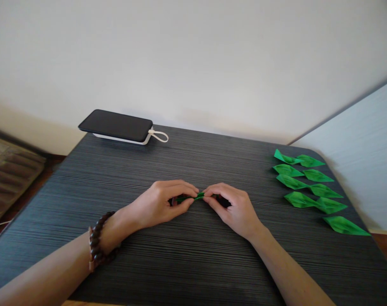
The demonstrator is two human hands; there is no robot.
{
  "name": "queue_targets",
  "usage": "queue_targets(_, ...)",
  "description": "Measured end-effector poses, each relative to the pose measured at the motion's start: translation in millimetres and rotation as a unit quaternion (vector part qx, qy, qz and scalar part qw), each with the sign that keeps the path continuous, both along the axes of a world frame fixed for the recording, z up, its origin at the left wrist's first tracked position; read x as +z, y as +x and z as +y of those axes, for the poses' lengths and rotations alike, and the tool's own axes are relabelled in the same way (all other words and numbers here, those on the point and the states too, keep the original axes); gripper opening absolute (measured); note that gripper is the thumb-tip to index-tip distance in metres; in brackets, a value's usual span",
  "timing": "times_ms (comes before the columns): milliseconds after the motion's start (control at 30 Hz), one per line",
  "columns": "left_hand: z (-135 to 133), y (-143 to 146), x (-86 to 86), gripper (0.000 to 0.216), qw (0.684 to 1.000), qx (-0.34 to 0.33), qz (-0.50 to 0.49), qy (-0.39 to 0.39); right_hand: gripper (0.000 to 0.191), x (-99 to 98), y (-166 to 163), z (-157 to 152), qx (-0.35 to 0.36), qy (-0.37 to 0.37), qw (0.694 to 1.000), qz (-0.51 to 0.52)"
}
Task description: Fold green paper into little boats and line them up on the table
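Note:
A narrow folded piece of green paper (198,196) lies low over the middle of the dark striped table (193,255). My left hand (163,203) pinches its left part with fingers closed around it. My right hand (233,206) pinches its right end, fingers curled. The two hands meet fingertip to fingertip, and most of the paper is hidden inside them. A dark bead bracelet (97,242) sits on my left wrist.
Several finished green folded paper pieces (308,187) lie in rows at the table's right side. A black phone on a white power bank with a looped cord (117,126) rests at the back left edge. A pale wall stands behind; a light panel is at right.

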State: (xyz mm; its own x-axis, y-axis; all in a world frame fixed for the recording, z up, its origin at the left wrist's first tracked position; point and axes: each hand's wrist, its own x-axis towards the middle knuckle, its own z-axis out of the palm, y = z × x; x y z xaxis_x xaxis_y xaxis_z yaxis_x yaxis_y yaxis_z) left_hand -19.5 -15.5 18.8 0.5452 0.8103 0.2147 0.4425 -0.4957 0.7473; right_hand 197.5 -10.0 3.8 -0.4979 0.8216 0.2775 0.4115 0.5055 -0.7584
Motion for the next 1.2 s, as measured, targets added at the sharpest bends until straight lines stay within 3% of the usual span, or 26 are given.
queue_targets(667,0.3,1.1,-3.9,0.03,0.998,-0.036,0.049,0.024,0.019,7.9,-10.2,-9.1,-0.036,0.03,0.987,-0.151)
queue_targets(967,-9.4,15.9,-6.6,0.015,0.989,0.058,0.121,0.064,0.01,6.8,-20.0,-14.8,-0.067,0.05,0.98,-0.18)
queue_targets(1200,-12.3,17.3,-2.9,0.009,0.956,0.112,0.236,0.132,0.013,2.6,-23.0,-15.3,-0.093,0.062,0.975,-0.194)
